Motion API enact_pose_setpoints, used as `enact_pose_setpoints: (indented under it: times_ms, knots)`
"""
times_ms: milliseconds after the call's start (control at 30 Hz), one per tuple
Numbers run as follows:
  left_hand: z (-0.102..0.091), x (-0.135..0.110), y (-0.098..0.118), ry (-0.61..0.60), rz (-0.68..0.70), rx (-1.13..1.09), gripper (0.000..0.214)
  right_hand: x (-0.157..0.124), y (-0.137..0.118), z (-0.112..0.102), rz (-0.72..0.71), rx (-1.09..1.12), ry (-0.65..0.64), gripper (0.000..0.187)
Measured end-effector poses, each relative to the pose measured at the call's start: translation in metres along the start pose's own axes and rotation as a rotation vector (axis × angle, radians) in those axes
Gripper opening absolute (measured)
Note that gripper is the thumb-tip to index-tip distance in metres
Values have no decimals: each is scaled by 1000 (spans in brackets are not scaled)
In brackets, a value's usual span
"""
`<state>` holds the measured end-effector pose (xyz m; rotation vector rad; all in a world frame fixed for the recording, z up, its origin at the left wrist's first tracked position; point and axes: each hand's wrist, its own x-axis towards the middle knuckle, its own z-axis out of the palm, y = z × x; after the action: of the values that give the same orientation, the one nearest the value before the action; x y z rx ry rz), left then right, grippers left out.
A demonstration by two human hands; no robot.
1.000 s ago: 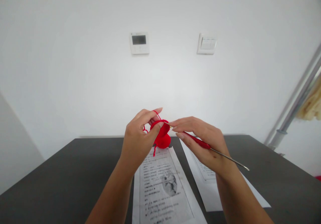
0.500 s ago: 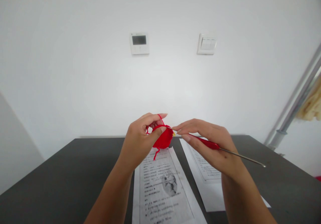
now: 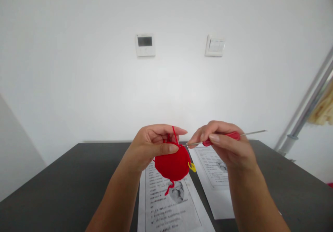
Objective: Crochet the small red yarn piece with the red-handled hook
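Observation:
My left hand (image 3: pixel 156 143) pinches the top edge of a round red crochet piece (image 3: pixel 172 164), thumb in front. A strand of red yarn (image 3: pixel 174 133) runs up from that edge over my stretched forefinger. At the piece's right edge hangs a yellow stitch marker (image 3: pixel 192 167), and a red yarn tail (image 3: pixel 169 187) dangles below. My right hand (image 3: pixel 225 142) is closed around the red grip of a crochet hook (image 3: pixel 234 136). The hook's metal tip meets the upper edge of the piece beside my left thumb; whether it passes through a stitch I cannot tell.
Two printed sheets lie on the dark table (image 3: pixel 104 169): one paper (image 3: pixel 166 214) beneath the crochet piece, another paper (image 3: pixel 221 204) under my right forearm. A white wall behind carries a thermostat (image 3: pixel 145 45) and a light switch (image 3: pixel 215 45). A grey pole (image 3: pixel 304 110) slants at right.
The crochet piece has come lower and turned, showing its round face and the yellow marker more fully. My right hand has rotated, bringing the hook from sloping down rightward to sloping slightly up.

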<state>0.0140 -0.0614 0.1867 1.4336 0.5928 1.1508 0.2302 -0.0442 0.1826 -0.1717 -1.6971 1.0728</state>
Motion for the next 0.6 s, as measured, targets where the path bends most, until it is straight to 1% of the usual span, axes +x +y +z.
enact_pose_setpoints:
  times_ms: [133,267,433,600]
  knots:
    - [2,1,-2,-60,-15,-104,30,3,3,2,11,78,-60,17]
    - [6,0,-1,-105,-11,-189,29,4,6,4,-14,123,-115,16]
    - [7,1,-2,-118,-35,-187,34,2,10,0,-34,111,-173,16]
    - [7,4,-5,-131,-15,-193,36,3,16,0,-55,154,-228,13]
